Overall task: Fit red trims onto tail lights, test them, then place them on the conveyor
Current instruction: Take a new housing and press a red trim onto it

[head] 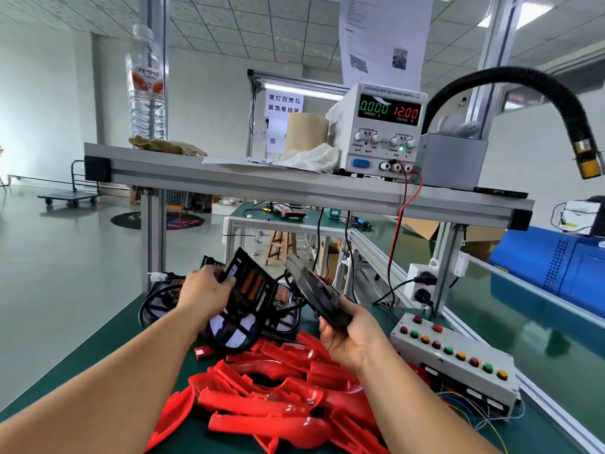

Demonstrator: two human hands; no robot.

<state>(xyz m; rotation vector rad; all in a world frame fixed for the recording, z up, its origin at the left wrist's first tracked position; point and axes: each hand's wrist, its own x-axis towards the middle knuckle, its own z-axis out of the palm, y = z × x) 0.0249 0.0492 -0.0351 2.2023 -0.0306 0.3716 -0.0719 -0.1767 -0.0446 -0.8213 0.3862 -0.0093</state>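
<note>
Left hand [209,294] grips a black tail light [244,286] tilted upright above the desk [98,342]. Right hand [348,339] holds a second dark tail light [319,294] just beside it. Red trims [278,394] piled on the desk below both hands. Button box [458,358] to the right. Power supply [379,129] on the shelf [262,181] reads 12.00.
</note>
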